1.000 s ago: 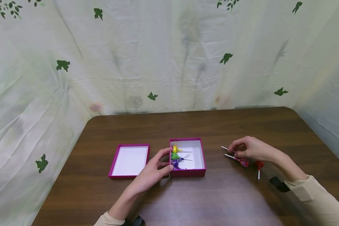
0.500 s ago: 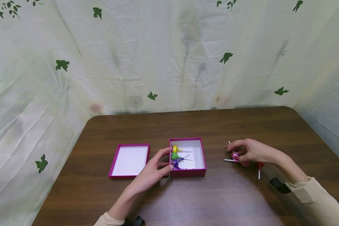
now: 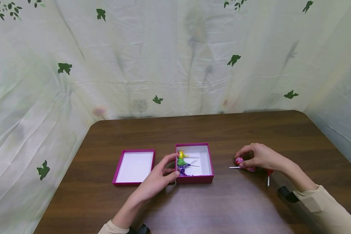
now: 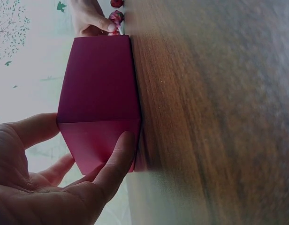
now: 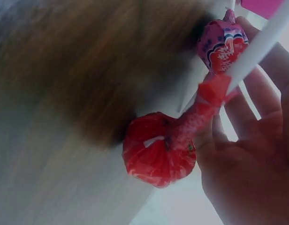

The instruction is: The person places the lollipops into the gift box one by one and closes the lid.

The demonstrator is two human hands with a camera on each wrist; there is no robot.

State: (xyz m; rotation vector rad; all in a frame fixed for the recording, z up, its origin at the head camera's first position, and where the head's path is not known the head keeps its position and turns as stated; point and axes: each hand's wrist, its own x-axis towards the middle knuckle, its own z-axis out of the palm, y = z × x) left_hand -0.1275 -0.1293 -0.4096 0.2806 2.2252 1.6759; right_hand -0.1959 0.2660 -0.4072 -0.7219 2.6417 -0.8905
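We see the left hand (image 3: 157,177) relaxed, its fingertips resting against the left side of the box (image 3: 194,179), while the right hand (image 3: 260,157), well to the right, pinches a pink lollipop (image 3: 239,160) between thumb and finger. Just under that hand is a second pink lollipop (image 3: 251,169), with a red lollipop (image 3: 269,172) near its wrist. Farther out, we find three lollipops (image 3: 181,162) along the box's left wall and the lid (image 3: 134,167) on the bench (image 3: 216,204) left of the box.
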